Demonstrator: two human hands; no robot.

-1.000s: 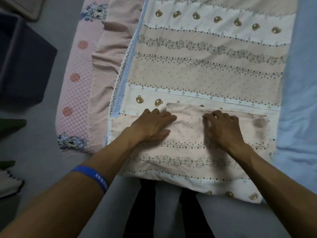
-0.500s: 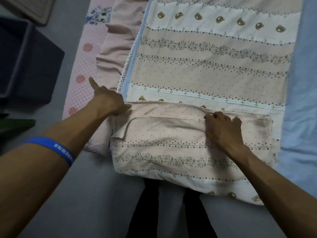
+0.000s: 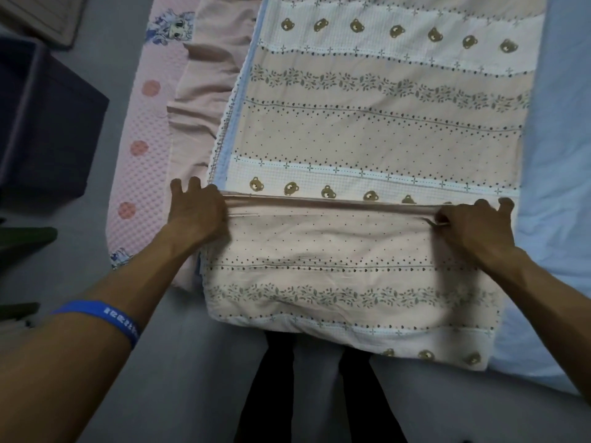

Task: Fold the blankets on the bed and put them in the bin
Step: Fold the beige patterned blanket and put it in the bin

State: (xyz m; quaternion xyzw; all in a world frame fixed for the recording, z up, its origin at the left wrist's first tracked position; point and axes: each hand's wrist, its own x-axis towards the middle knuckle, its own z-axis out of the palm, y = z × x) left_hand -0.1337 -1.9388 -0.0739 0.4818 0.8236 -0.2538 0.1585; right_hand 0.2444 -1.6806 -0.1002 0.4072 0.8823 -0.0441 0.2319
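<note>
Near edge: patterned blanket (image 3: 367, 129) lies flat on the bed (image 3: 556, 187), its near end folded over into a thick band (image 3: 345, 276) hanging slightly past the bed edge. Left hand (image 3: 198, 212) at the band's left far corner, fingers curled, gripping the fold edge (image 3: 319, 201). Right hand (image 3: 473, 223) at the right far corner, thumb and fingers pinching the same edge. Edge runs taut and straight between both hands. Blue wristband (image 3: 105, 318) on left forearm. Beyond the hands, the rest of the blanket spreads flat, bear and leaf stripes up. Pink sheet (image 3: 204, 100) bunched just left of it; pink dotted mat (image 3: 140, 145) beside that. Dark bin (image 3: 41, 129) on the floor far left, well apart from the blanket.

Versus 0.5 s ago: the left hand was pointing off the blanket's left side, now on the fold corner; the right hand went from mid-band out to the right corner; the fold went from loose to stretched.
</note>
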